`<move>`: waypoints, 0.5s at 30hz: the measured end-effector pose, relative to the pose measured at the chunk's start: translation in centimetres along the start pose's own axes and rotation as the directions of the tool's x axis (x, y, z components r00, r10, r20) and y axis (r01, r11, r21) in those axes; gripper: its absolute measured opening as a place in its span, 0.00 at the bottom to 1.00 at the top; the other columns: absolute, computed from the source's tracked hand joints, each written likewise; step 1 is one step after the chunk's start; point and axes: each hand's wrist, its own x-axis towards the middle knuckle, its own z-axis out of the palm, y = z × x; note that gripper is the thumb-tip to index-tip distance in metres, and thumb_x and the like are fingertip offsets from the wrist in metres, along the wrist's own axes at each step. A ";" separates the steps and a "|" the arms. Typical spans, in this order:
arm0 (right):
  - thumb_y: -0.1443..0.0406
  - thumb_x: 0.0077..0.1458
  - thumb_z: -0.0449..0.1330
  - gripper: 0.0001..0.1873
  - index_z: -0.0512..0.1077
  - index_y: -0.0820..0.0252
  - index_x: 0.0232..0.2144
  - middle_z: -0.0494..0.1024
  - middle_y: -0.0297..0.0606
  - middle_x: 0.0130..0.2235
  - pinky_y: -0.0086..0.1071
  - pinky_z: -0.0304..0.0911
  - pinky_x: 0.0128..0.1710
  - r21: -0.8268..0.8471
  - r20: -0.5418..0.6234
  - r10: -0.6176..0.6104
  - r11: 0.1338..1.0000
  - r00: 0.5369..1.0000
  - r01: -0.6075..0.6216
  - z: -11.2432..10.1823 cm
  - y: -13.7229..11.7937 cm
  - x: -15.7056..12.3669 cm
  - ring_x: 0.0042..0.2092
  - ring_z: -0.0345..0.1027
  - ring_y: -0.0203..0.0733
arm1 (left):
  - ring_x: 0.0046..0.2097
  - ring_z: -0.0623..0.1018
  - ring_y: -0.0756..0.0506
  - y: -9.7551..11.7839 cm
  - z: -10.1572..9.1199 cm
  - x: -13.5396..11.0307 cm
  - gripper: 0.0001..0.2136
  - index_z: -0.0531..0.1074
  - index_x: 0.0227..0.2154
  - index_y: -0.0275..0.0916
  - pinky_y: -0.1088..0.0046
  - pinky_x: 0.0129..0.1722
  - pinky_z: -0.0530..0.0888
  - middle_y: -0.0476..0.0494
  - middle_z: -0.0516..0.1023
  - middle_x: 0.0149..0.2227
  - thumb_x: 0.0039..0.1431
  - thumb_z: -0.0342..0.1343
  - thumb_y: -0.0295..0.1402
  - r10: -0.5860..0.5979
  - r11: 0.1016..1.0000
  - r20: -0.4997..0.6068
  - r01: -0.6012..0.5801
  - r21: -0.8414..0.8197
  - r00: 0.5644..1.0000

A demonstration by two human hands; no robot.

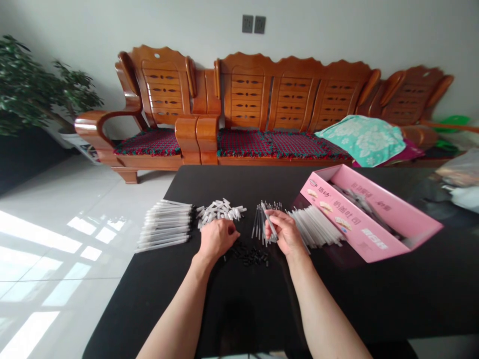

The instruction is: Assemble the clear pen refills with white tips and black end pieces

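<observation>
My right hand (283, 233) is closed round a thin pen refill (270, 222), held over a small fan of refills (262, 219) on the black table (232, 299). My left hand (217, 239) is curled, fingers pinched together above a scatter of small black plugs (250, 255); what it holds is hidden. Just beyond it lies a heap of white pen caps (220, 209). A stack of white pen barrels (164, 225) lies to the left, and another row of clear barrels (316, 225) lies right of my right hand.
An open pink cardboard box (368, 212) with more parts stands at the right. Plastic bags (462, 179) sit at the far right edge. Behind the table are a wooden sofa set (262, 99), a folded green cloth (362, 139) and a potted plant (30, 89).
</observation>
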 end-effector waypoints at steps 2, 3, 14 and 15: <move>0.64 0.49 0.65 0.09 0.77 0.61 0.35 0.77 0.33 0.22 0.28 0.66 0.17 0.024 -0.004 0.013 1.000 1.000 -0.013 -0.1 0.0 0.0 0.20 0.69 0.36 | 0.31 0.77 0.42 0.2 0.3 -0.2 0.06 0.79 0.27 0.44 0.71 0.30 0.64 0.44 0.81 0.29 0.52 0.62 0.39 0.006 1.000 0.021 -0.007 0.029 1.000; 0.64 0.49 0.65 0.09 0.78 0.61 0.34 0.78 0.34 0.23 0.28 0.66 0.17 0.041 0.001 0.016 0.999 1.000 -0.016 -0.1 0.0 0.1 0.21 0.70 0.37 | 0.32 0.78 0.42 0.2 0.4 -0.2 0.05 0.79 0.28 0.44 0.71 0.30 0.64 0.44 0.81 0.30 0.53 0.61 0.38 0.019 0.999 0.027 -0.019 0.026 0.999; 0.67 0.46 0.69 0.13 0.75 0.59 0.37 0.81 0.35 0.28 0.28 0.73 0.26 0.125 -0.003 -0.032 0.992 0.999 0.033 -0.4 0.3 0.4 0.27 0.76 0.38 | 0.38 0.78 0.42 0.3 0.7 -0.1 0.06 0.77 0.34 0.40 0.70 0.38 0.69 0.42 0.79 0.36 0.57 0.56 0.29 0.136 0.990 0.055 -0.134 -0.039 0.989; 0.66 0.47 0.69 0.13 0.75 0.59 0.37 0.81 0.35 0.28 0.29 0.72 0.25 0.124 -0.013 -0.037 0.992 0.999 0.038 -0.3 0.3 0.4 0.26 0.76 0.38 | 0.38 0.78 0.43 0.3 0.7 -0.1 0.05 0.77 0.34 0.40 0.70 0.38 0.69 0.42 0.79 0.36 0.57 0.56 0.28 0.131 0.990 0.042 -0.128 -0.060 0.991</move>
